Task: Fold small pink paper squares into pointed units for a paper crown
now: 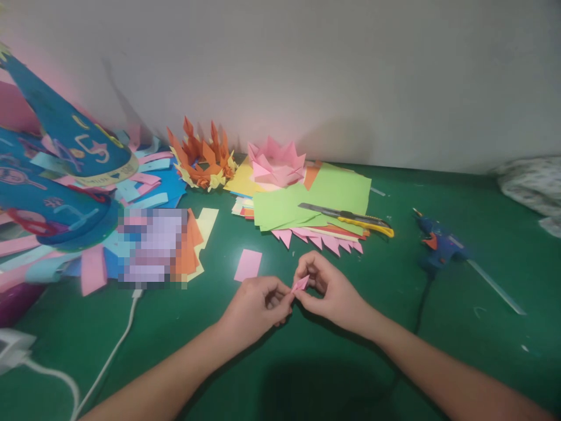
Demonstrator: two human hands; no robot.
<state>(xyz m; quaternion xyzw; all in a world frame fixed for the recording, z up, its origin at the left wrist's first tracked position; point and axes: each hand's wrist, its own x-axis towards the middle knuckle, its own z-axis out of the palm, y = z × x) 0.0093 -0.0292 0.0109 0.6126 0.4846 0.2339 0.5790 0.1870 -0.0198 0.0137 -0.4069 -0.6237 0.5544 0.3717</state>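
Both my hands meet over the green table [307, 362] and pinch a small folded pink paper piece [300, 284]. My left hand [258, 304] grips its left end with thumb and fingers curled. My right hand [326, 289] pinches its right end. A flat pink paper rectangle [248, 265] lies just beyond my left hand. Behind my hands, pointed pink folded pieces [319, 240] stick out from under a stack of green sheets [307, 202].
A yellow utility knife [350, 217] rests on the green sheets. A pink paper flower [275, 162] and an orange one [202, 156] stand by the wall. A blue glue gun [438, 245] lies right. Blue paper decorations [65, 175] fill the left; a white cable [114, 351] runs below.
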